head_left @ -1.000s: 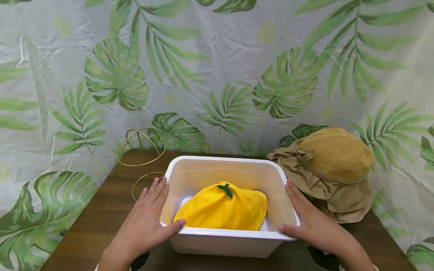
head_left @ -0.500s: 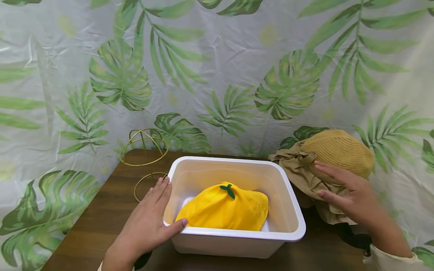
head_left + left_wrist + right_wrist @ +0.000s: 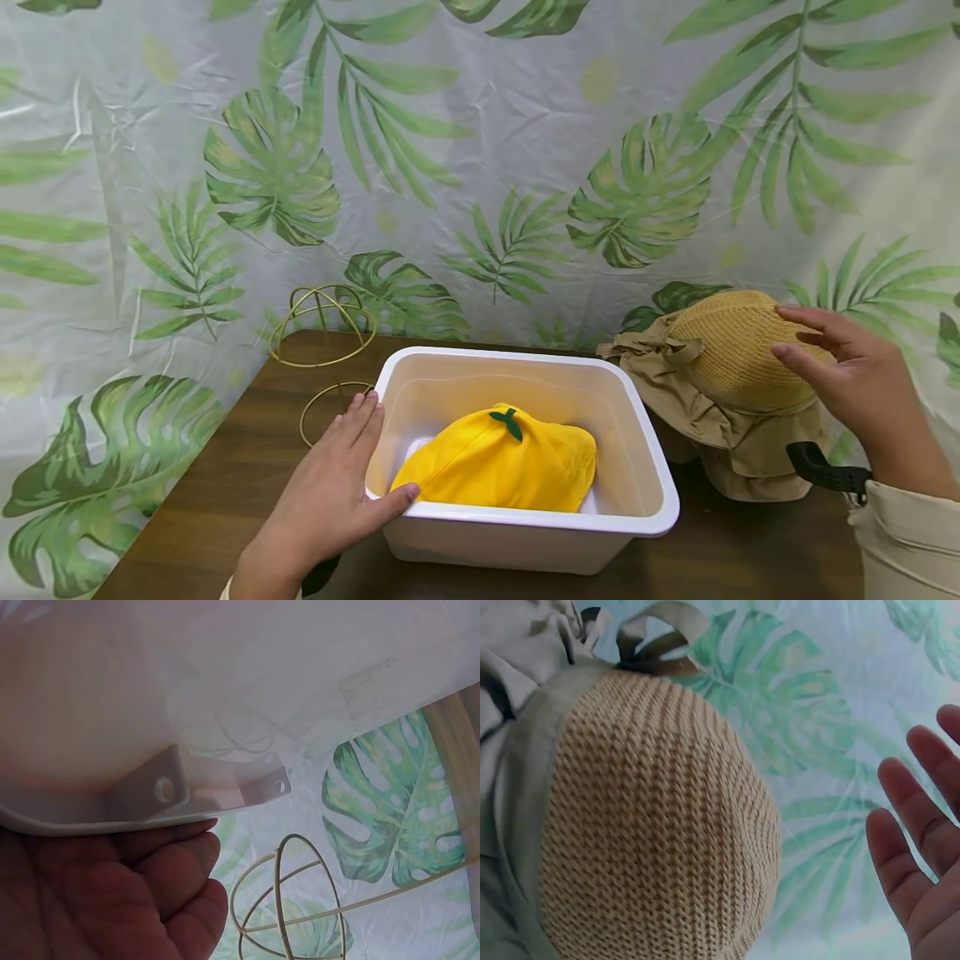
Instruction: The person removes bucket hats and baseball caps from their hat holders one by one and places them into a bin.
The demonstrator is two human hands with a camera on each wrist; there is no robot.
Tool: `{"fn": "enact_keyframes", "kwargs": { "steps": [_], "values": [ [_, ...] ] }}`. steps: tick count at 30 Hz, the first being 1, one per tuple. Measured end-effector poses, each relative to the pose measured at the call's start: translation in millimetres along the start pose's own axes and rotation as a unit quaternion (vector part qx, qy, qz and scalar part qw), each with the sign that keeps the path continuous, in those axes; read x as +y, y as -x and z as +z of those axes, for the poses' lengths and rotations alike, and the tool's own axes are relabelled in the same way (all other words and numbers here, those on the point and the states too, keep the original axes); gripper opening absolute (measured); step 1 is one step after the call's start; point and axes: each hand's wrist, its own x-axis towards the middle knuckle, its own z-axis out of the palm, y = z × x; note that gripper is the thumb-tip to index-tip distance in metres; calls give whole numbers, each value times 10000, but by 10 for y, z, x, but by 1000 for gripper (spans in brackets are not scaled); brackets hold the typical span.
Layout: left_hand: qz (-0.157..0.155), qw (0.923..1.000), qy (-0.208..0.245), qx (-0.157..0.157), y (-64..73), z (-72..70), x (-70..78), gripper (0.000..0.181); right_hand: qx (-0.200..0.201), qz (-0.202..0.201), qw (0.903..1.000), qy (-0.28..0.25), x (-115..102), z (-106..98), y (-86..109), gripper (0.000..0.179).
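My left hand [image 3: 330, 483] rests along the left rim of a white plastic bin [image 3: 525, 518], its fingers extended and thumb at the front edge. In the left wrist view the fingertips [image 3: 199, 851] lie right at the bin's lip. A yellow cloth hat [image 3: 495, 467] with a small green leaf tab on top lies inside the bin. To the right, a tan sun hat [image 3: 738, 350] has a woven straw crown, a drooping fabric brim and a bow. My right hand [image 3: 862, 371] hovers beside that crown, fingers spread and holding nothing; the right wrist view shows a gap between them.
A gold wire hat stand [image 3: 322, 325] rises at the table's back left, with a wire ring [image 3: 318, 400] lower down, partly behind the bin. The dark wooden table [image 3: 202, 500] backs onto a leaf-patterned curtain [image 3: 480, 150].
My right hand has left the bin's right rim and moved right and up to the straw crown. My left hand stays at the left rim. The view has shifted slightly.
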Motion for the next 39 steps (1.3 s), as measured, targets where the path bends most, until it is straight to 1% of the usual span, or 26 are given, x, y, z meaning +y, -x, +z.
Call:
{"fn": "enact_keyframes", "kwargs": {
  "steps": [5, 10, 14, 17, 20, 23, 27, 30, 35, 39],
  "values": [
    [6, 10000, 31, -8, -14, 9, -11, 92, -42, 556, 9984, 135, 130, -63, -132, 45],
    [-6, 10000, 49, -51, -37, 20, -19, 92, -168, 1089, 9937, 197, 297, -101, -219, 47],
    [-59, 9999, 69, -110, -43, 20, -21, 93, -364, 1412, 9887, 339, 427, -90, -289, 52],
    [-74, 9999, 70, -116, -42, 19, -19, 93, -512, 1579, 9851, 448, 509, -73, -358, 56],
    [-58, 9999, 56, -98, -39, 16, -19, 92, -645, 1658, 9828, 501, 582, -56, -418, 59],
    [-62, 9999, 49, -101, -34, 13, -19, 92, -807, 1679, 9818, 368, 638, -41, -458, 62],
    [-40, 10000, 39, -76, -25, 13, -19, 92, -1067, 1800, 9778, 141, 693, -23, -488, 67],
    [-30, 10000, 33, -53, -17, 14, -21, 92, -1213, 1850, 9750, 187, 729, -6, -504, 68],
    [-60, 10000, 45, -58, -5, 2, -20, 93, -1383, 1744, 9747, 218, 801, 10, -502, 65],
    [-42, 10000, 50, -11, 4, -5, -19, 92, -1460, 1750, 9735, 175, 848, 16, -504, 66]
  ]
}}
